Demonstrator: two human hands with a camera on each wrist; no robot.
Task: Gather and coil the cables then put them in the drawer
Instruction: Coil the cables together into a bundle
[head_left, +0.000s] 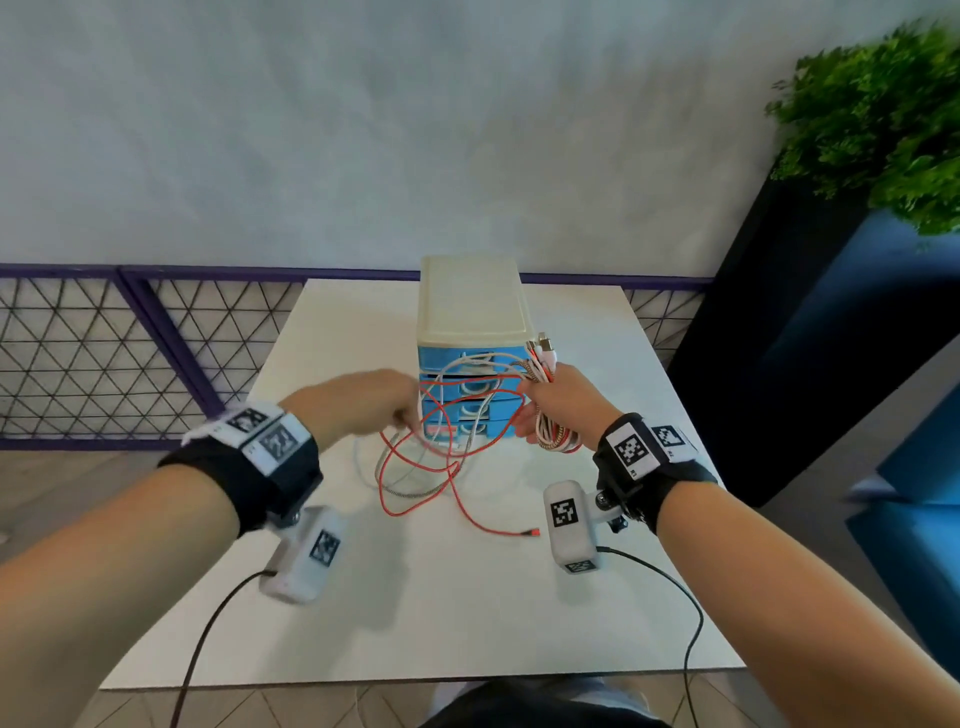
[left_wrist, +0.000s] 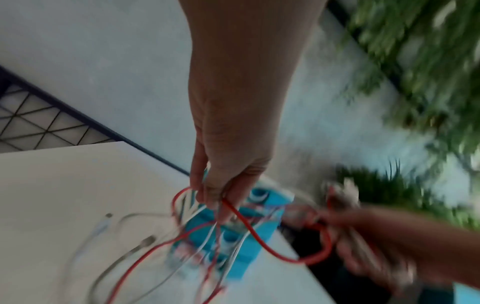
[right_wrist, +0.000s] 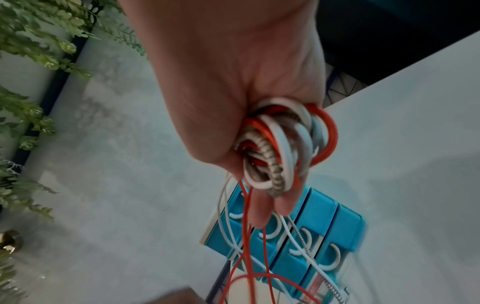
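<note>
My right hand grips a coiled bundle of cables, red, white and braided, in front of the drawer unit; connector ends stick up above the fist. My left hand pinches loose strands of the same cables to the left of the unit. From both hands slack loops hang to the table, and a red plug end lies on it. The small cream drawer unit has several blue drawers with white handles, all pushed in.
The white table stands against a grey wall with a purple-framed mesh panel at the left. A dark planter with green foliage stands at the right. Black wrist-camera leads trail off the front edge.
</note>
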